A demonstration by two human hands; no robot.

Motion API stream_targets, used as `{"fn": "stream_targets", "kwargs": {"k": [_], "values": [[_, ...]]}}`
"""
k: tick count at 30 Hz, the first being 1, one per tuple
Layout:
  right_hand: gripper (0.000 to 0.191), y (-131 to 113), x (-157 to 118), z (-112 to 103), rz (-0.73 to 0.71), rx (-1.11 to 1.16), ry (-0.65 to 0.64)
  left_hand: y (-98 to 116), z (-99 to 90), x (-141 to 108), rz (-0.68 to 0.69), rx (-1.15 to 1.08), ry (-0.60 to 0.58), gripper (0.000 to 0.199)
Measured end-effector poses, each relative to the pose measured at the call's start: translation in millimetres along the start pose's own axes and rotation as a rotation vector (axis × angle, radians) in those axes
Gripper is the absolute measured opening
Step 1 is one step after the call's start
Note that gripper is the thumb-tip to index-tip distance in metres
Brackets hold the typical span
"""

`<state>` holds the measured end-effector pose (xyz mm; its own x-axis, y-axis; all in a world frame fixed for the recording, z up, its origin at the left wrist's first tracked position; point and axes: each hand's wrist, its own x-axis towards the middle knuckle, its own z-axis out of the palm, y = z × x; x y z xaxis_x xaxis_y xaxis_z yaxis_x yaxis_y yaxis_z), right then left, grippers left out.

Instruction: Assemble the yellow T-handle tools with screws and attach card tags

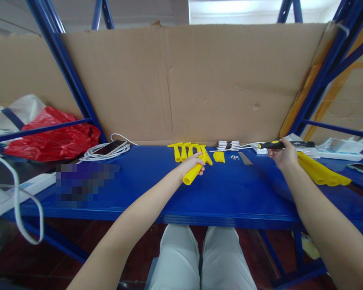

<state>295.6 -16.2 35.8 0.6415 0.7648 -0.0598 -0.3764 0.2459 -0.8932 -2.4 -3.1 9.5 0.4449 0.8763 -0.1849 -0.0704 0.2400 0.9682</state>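
My left hand (pixel 195 164) is closed around a yellow plastic handle (pixel 192 174), its hollow round end toward me. My right hand (pixel 284 154) grips a screwdriver (pixel 270 145) by its black and yellow grip, the long shaft pointing left above the table. Just beyond my left hand, several yellow T-shaped handles (pixel 184 152) lie in a row. Between the hands are small flat yellow pieces (pixel 219 157), a cluster of tiny screws (pixel 235 157) and thin grey metal strips (pixel 246 158). Several yellow tubes (pixel 322 173) lie to the right, partly behind my right forearm.
Small stacked boxes (pixel 228 144) stand against the cardboard panel (pixel 224 84) behind the blue table (pixel 133 181). A coiled white cable (pixel 109 153), a red plastic bag (pixel 57 133) and a power strip (pixel 27 189) are on the left. Blue rack posts (pixel 75 72) rise at both sides.
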Motion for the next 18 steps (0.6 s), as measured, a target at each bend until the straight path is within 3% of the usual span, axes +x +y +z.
{"fn": "stream_targets", "kwargs": {"k": [18], "values": [[0.028, -1.3, -4.2, 2.5, 0.009, 0.002, 0.014, 0.2, -2.4, 0.5, -0.005, -0.016, -0.050, 0.086]]}}
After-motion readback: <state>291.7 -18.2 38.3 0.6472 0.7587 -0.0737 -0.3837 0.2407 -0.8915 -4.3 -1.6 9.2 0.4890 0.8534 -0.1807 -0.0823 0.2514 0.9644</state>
